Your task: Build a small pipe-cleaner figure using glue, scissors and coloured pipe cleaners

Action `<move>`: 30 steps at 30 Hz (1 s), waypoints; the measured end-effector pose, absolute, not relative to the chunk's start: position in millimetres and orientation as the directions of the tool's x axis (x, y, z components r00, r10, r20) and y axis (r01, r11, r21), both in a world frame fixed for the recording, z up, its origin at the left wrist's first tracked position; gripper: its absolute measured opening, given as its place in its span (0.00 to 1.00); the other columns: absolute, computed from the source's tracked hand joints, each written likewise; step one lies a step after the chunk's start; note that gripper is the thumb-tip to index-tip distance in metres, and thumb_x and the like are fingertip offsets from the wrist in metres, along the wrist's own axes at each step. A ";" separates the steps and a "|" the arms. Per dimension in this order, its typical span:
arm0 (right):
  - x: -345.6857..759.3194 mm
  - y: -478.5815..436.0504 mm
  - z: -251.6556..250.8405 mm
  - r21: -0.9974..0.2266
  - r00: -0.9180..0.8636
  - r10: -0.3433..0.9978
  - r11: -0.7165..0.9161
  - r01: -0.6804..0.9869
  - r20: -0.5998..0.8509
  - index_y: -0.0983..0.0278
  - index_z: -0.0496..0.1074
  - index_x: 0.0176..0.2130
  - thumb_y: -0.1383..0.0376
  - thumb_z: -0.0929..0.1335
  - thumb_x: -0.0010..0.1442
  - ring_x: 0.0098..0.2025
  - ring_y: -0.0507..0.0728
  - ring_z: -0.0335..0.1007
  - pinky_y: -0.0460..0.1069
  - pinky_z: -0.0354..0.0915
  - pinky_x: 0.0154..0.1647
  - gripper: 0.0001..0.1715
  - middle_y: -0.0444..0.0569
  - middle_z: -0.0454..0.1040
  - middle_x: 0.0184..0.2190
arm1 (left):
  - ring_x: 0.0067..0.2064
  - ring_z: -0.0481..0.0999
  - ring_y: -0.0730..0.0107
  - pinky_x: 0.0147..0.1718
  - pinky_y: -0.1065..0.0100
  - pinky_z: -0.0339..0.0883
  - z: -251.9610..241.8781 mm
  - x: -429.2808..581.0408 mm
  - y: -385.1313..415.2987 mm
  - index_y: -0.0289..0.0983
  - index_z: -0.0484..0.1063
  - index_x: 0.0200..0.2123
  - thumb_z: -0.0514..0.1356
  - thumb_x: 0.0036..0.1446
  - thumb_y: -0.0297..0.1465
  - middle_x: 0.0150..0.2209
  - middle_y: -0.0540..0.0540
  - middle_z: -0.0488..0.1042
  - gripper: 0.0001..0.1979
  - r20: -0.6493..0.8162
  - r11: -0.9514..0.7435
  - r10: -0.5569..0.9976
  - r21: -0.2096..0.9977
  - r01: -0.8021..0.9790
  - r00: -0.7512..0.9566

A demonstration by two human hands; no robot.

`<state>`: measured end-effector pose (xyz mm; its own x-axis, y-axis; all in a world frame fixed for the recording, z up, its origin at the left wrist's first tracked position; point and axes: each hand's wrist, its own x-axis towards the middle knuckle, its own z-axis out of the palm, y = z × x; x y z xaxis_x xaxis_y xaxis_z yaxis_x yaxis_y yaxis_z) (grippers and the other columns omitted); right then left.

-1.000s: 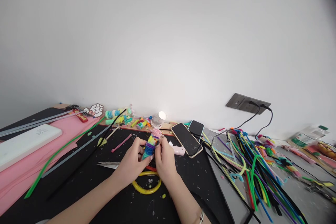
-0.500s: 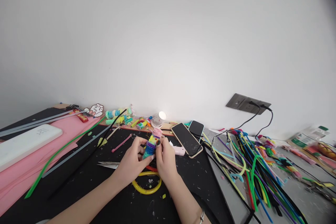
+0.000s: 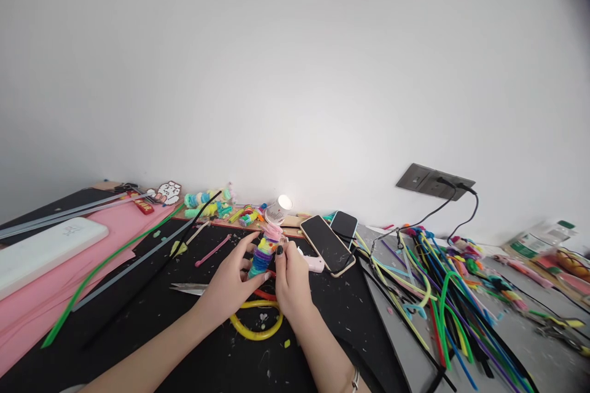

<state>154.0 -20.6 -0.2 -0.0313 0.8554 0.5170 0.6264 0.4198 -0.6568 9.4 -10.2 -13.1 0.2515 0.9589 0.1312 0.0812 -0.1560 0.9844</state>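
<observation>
Left hand (image 3: 232, 277) partly hiding striped fuzzy piece (image 3: 262, 258), scissors (image 3: 190, 288) half covered

Between my left hand (image 3: 233, 279) and right hand (image 3: 294, 279): pipe-cleaner figure (image 3: 262, 260). On counter (image 3: 221, 371), beneath: scissors (image 3: 253, 336). Behind: paper cup (image 3: 277, 214), near wall (image 3: 286, 73). Right: two phones (image 3: 326, 245), then loose pipe cleaners (image 3: 445, 307). Left: case (image 3: 55, 252) on sheets (image 3: 131, 221).

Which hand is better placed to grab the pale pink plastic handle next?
Probably the right hand: it's beside the pink handle, while the left hand holds the rainbow-striped fuzzy tube and could likely steady it.
</observation>
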 end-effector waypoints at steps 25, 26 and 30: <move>150.0 -23.3 0.3 -0.568 -0.136 0.851 0.449 0.690 0.508 0.63 0.61 0.36 0.70 0.54 0.65 0.34 0.57 0.64 0.50 0.62 0.34 0.10 0.50 0.67 0.33 | 0.42 0.74 0.59 0.38 0.60 0.73 -20.1 7.9 -9.1 0.42 0.62 0.56 0.56 0.59 0.34 0.50 0.40 0.69 0.21 0.282 -0.327 0.925 0.932 0.153 0.256; 150.1 -23.3 -0.1 -0.589 -0.129 0.859 0.441 0.677 0.495 0.62 0.61 0.36 0.69 0.54 0.65 0.33 0.56 0.64 0.50 0.62 0.34 0.10 0.50 0.67 0.33 | 0.42 0.74 0.60 0.38 0.60 0.73 -20.4 7.8 -8.9 0.42 0.63 0.56 0.56 0.59 0.34 0.50 0.40 0.69 0.21 0.283 -0.327 0.925 0.932 0.153 0.254; 150.5 -24.3 -0.1 -0.647 -0.102 0.876 0.422 0.635 0.471 0.62 0.61 0.37 0.69 0.54 0.65 0.34 0.56 0.64 0.51 0.62 0.35 0.10 0.50 0.67 0.34 | 0.42 0.74 0.60 0.37 0.60 0.73 -19.8 7.9 -8.9 0.41 0.62 0.55 0.56 0.58 0.32 0.50 0.40 0.68 0.21 0.265 -0.305 0.932 0.942 0.143 0.246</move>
